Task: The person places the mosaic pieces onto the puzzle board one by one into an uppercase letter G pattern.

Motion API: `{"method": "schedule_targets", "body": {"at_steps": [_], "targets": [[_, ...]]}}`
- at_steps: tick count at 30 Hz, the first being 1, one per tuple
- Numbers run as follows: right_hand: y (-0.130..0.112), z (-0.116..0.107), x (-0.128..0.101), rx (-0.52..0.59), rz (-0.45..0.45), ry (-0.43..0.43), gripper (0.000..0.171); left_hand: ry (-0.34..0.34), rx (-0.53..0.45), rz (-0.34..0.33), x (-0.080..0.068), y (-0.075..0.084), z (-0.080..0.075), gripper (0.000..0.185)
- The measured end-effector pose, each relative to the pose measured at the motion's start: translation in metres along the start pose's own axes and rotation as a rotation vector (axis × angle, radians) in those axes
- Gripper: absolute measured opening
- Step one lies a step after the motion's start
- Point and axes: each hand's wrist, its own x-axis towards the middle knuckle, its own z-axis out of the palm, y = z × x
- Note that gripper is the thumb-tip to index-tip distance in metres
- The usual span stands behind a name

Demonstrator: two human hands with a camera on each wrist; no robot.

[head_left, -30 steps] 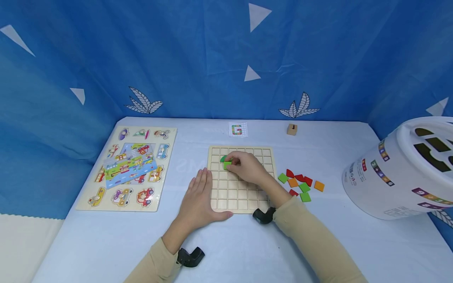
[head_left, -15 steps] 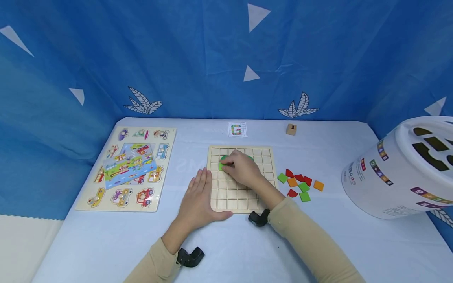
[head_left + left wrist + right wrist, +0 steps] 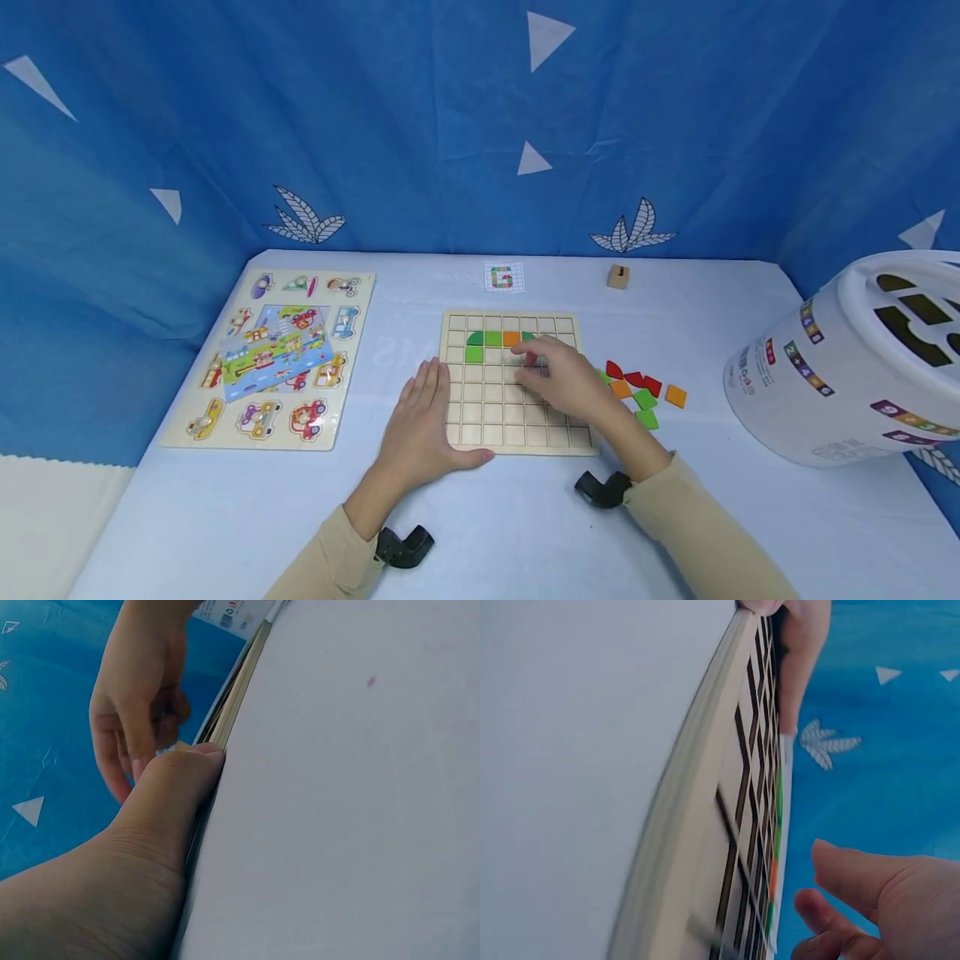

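Note:
The wooden grid board (image 3: pixel 492 412) lies mid-table in the head view. Its upper part carries a dark green rounded tile (image 3: pixel 475 339), a light green square tile (image 3: pixel 492 339), an orange square tile (image 3: pixel 512 339) and another dark green rounded tile (image 3: pixel 528 337), partly hidden. A second light green square tile (image 3: pixel 474 355) sits below the first rounded one. My left hand (image 3: pixel 420 425) rests with straight fingers at the board's left edge, thumb at its front edge. Above the board hovers my right hand (image 3: pixel 562 379), its fingers loosely bent and apart; I see no tile pinched between them.
Loose red, green and orange tiles (image 3: pixel 676 396) lie right of the board. Behind it are a pattern card (image 3: pixel 504 277) and a small wooden cube (image 3: pixel 618 277). A picture puzzle board (image 3: pixel 300 367) lies left; a white bucket (image 3: pixel 802 392) stands right.
My right hand has let go of the light green square tile, now in the grid under the left rounded tile, and has drawn back to the right. The left hand stays put.

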Motion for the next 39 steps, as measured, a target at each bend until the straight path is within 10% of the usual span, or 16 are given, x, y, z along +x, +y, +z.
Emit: {"method": "schedule_targets", "body": {"at_steps": [21, 39], "targets": [[0.082, -0.052, -0.067, -0.251, 0.219, 0.122, 0.032, 0.001, -0.022, -0.008, -0.001, -0.002, 0.002, 0.142], [0.091, -0.057, -0.065, -0.037, 0.246, 0.105, 0.023, 0.004, -0.019, -0.001, -0.001, 0.000, 0.002, 0.142]]}}
